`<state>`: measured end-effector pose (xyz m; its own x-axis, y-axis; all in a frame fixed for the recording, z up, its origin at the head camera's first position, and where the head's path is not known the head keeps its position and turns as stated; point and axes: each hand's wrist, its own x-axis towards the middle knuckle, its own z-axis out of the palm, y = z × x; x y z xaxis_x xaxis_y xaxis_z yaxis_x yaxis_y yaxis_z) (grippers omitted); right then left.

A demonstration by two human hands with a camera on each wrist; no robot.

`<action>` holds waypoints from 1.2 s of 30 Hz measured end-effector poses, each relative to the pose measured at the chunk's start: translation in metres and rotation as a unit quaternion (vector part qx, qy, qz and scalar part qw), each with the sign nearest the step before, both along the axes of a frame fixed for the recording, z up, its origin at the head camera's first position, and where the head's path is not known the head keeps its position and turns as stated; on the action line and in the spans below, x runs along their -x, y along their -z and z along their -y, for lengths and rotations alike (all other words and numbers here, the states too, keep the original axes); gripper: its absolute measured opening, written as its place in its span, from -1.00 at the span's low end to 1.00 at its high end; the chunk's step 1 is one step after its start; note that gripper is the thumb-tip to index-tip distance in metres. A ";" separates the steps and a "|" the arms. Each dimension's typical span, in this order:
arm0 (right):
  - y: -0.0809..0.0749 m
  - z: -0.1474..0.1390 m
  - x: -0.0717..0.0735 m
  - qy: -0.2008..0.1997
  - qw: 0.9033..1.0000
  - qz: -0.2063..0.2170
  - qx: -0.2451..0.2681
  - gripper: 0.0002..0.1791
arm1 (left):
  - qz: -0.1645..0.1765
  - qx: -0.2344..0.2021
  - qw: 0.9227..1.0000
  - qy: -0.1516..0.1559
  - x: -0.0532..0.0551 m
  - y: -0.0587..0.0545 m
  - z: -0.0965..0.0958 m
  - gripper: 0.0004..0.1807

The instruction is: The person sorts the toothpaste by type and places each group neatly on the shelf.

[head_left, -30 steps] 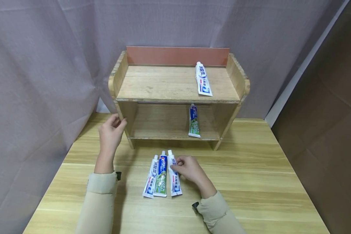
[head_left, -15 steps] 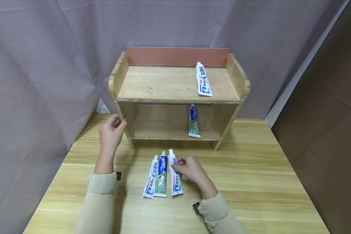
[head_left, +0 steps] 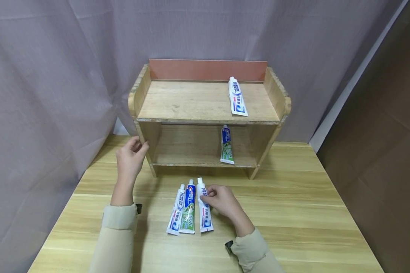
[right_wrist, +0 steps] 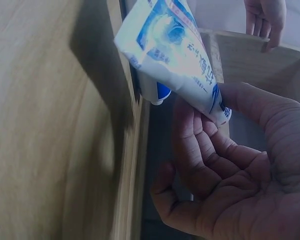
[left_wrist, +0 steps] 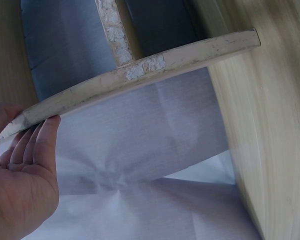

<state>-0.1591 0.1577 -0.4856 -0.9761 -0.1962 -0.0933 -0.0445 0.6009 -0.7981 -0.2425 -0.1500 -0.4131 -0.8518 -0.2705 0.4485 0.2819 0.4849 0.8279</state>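
Observation:
My right hand (head_left: pixel 221 200) pinches a white toothpaste tube (head_left: pixel 205 217) between thumb and fingers, near its cap end. In the right wrist view this tube (right_wrist: pixel 177 55) is tilted, with its flat end toward the camera. Left of it on the table lie a blue and green toothpaste tube (head_left: pixel 188 212) and another white toothpaste tube (head_left: pixel 176 214), side by side. My left hand (head_left: pixel 130 155) grips the left side panel of a small wooden shelf (head_left: pixel 177 120). In the left wrist view its thumb and fingers (left_wrist: pixel 46 142) stand on either side of the panel's edge (left_wrist: pixel 85 92).
One white toothpaste tube (head_left: pixel 237 98) lies on the upper board, right of its middle. Below it, a blue and green tube (head_left: pixel 227 146) lies on the lower board. A grey curtain (head_left: pixel 198 30) hangs behind; a brown cloth (head_left: pixel 379 94) is at the right.
The white tube in my right hand has shifted slightly right, widening its gap from the blue and green tube. My left hand stays on the shelf; the head view has tilted a little.

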 end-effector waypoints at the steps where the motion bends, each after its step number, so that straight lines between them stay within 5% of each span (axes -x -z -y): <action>1: 0.000 0.000 0.000 0.000 1.000 -0.001 0.000 -0.72 | -0.001 0.000 1.000 0.000 0.000 0.000 0.000 -0.79; 36: -0.018 -0.003 0.003 0.007 0.999 -0.009 0.037 -0.74 | -0.011 -0.002 1.000 0.002 0.001 0.001 0.000 -0.80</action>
<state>-0.1619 0.1605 -0.4674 -0.9801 -0.1890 -0.0614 -0.0518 0.5411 -0.8394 -0.2433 -0.1504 -0.4144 -0.8431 -0.2682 0.4660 0.3022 0.4804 0.8233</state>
